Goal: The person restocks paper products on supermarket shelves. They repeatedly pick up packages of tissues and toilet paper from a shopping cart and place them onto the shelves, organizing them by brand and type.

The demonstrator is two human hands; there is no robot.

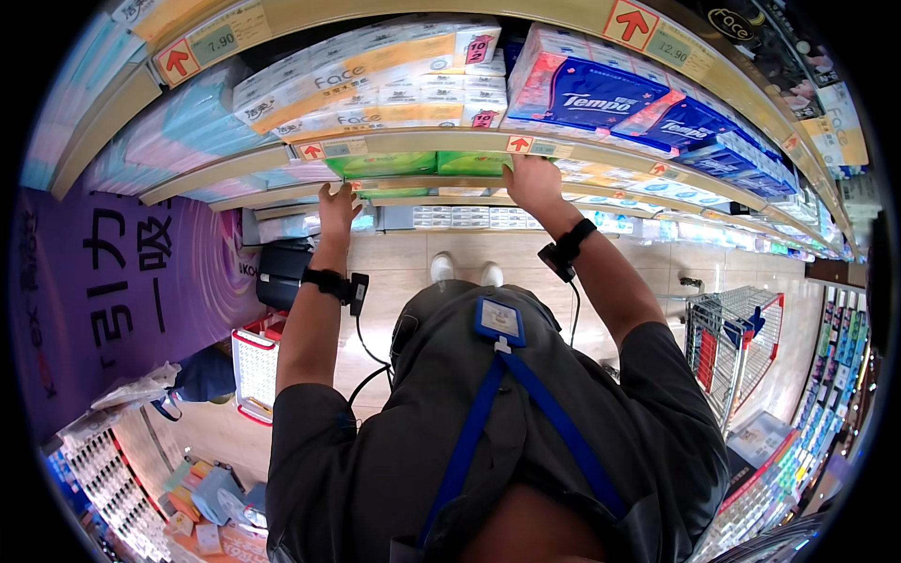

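Two green tissue packs, a left one [383,165] and a right one [473,163], lie side by side on a middle shelf. My right hand [535,184] reaches to the right end of the right pack. Its fingers are bent and partly hidden at the shelf edge, so their grip cannot be made out. Lower and to the left, my left hand [338,207] is at a shelf's front rail, below the left pack's left end. Its fingers are apart and nothing shows in them.
Face tissue packs [394,70] and blue Tempo packs [598,98] fill the shelf above. A purple banner [141,281] stands at left, with a black bin [285,274] and a white-and-red basket [255,373] nearby. A shopping cart [732,352] is at right.
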